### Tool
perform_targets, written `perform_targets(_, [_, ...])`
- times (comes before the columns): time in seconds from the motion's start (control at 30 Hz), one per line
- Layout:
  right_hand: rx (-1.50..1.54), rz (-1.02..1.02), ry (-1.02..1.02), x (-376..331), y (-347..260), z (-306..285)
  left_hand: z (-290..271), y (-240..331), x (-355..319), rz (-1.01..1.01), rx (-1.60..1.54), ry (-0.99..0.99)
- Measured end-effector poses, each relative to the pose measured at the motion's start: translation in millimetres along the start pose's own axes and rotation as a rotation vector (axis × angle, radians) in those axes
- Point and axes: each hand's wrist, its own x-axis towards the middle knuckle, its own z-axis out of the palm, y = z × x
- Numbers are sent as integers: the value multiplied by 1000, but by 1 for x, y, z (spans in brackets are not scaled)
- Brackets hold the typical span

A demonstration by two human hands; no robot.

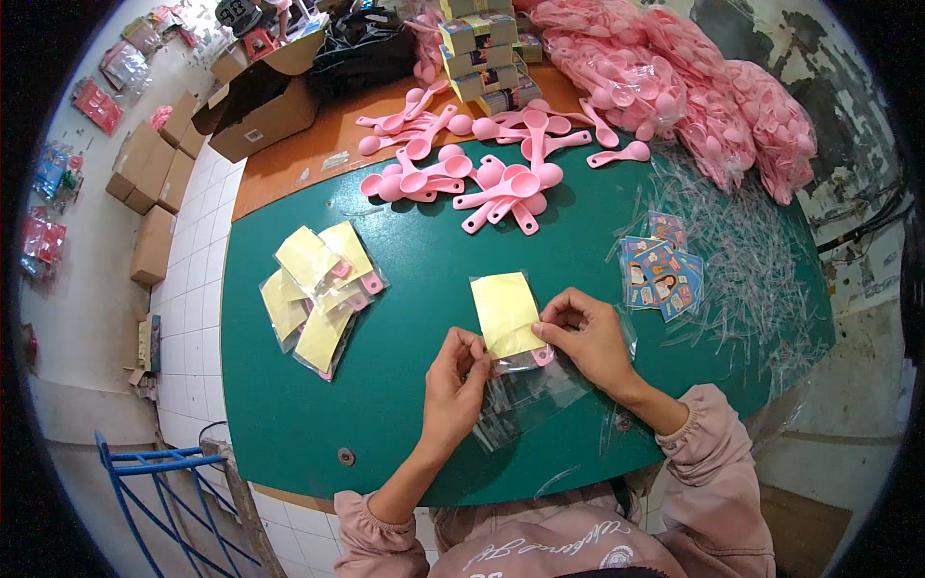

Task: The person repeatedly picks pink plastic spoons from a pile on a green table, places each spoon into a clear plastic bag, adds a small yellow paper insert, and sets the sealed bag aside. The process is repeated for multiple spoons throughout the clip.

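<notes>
A clear plastic bag (520,362) lies on the green table in front of me, with a pale yellow card (507,306) in it. The end of a pink spoon handle (542,356) peeks out below the card; the rest of that spoon is hidden. My left hand (455,385) pinches the bag's lower left edge. On the other side, my right hand (586,339) has thumb and fingers closed on its right edge, beside the card. Beneath and nearer to me are more flat clear bags (525,409).
Filled bags with yellow cards (323,289) are piled at left. Loose pink measuring spoons (506,188) lie across the far side, below stacked card bundles (480,58) and big bags of spoons (674,87). At right are printed cards (663,275) and clear plastic strips (747,279).
</notes>
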Motion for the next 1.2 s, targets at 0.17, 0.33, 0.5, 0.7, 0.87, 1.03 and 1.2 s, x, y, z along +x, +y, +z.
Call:
perform_targets(0.17, [-19,-7,92,0,1,1,4,9,1,29,22,29])
perform_targets(0.33, [-78,-52,86,-6,-3,7,11,14,3,-45,35,114])
perform_targets(0.5, [-136,-113,93,-11,-11,8,10,18,9,-100,-77,52])
perform_targets(0.7, [305,218,-137,-3,-23,-5,2,30,7,-254,-312,-64])
perform_targets(0.87, [725,368,-438,2,-27,-20,-15,35,-3,-222,-184,-237])
perform_targets(1.03, [-359,-208,-311,59,-55,-58,-87,64,-13,-34,288,97])
perform_targets(1.2, [-1250,-636,243,159,-22,-134,-91,90,-1,762,1427,804])
